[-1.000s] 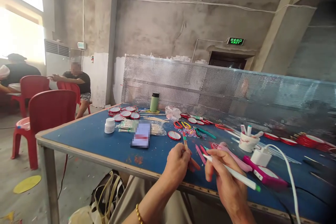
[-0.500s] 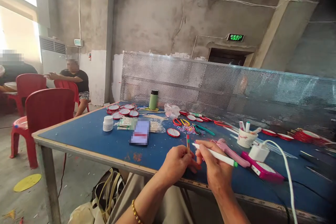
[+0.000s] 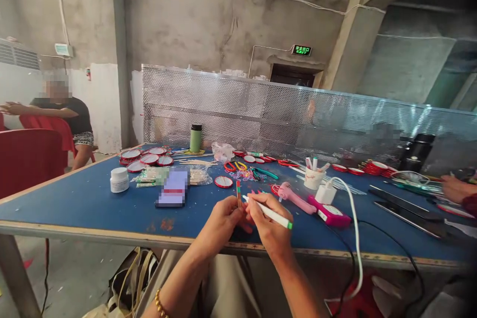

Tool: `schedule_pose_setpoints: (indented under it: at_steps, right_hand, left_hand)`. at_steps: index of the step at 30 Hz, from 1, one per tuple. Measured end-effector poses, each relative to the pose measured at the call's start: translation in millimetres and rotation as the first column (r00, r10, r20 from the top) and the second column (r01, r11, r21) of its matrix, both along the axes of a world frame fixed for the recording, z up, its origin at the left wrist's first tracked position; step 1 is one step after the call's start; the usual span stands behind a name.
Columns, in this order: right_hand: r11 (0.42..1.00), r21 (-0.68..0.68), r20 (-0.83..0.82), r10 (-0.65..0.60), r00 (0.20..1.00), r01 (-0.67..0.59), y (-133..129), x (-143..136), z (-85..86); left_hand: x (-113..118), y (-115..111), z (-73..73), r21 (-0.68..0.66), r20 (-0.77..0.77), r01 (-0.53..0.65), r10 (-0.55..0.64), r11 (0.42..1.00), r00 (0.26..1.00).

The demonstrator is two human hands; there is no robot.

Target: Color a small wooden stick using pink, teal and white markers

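Observation:
Near the front edge of the table, my left hand is closed round a thin wooden stick, held upright with red and green bands at its top. My right hand grips a white marker with a green end, like a pen. The marker's tip points left, close beside the stick; whether it touches I cannot tell. Just beyond my hands lies a small round red-rimmed drum. A pink glue gun rests to the right of my right hand.
On the blue table stand a phone, a white jar, a green bottle and a cup of markers. A magenta power box trails cables. Another person's hand shows at the right.
The view has swung right, so the table's things sit further left and a co-worker's hand appears at the right. Both my hands keep their hold on the stick and the marker.

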State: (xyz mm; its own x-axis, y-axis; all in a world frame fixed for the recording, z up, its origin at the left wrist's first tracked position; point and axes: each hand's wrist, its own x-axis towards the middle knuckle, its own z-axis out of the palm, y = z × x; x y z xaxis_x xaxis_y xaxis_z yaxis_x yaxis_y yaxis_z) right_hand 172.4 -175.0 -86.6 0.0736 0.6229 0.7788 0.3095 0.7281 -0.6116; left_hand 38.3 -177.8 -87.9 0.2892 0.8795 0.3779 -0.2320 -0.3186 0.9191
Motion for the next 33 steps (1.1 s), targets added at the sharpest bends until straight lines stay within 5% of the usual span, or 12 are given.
schedule_pose_setpoints:
  at_steps: [33]
  right_hand:
    - [0.992,0.123,0.110,-0.036,0.993,0.022,-7,-1,-2.8]
  left_hand:
    - [0,5,-11.7,0.070,-0.103,-0.031,0.038,0.997,0.994]
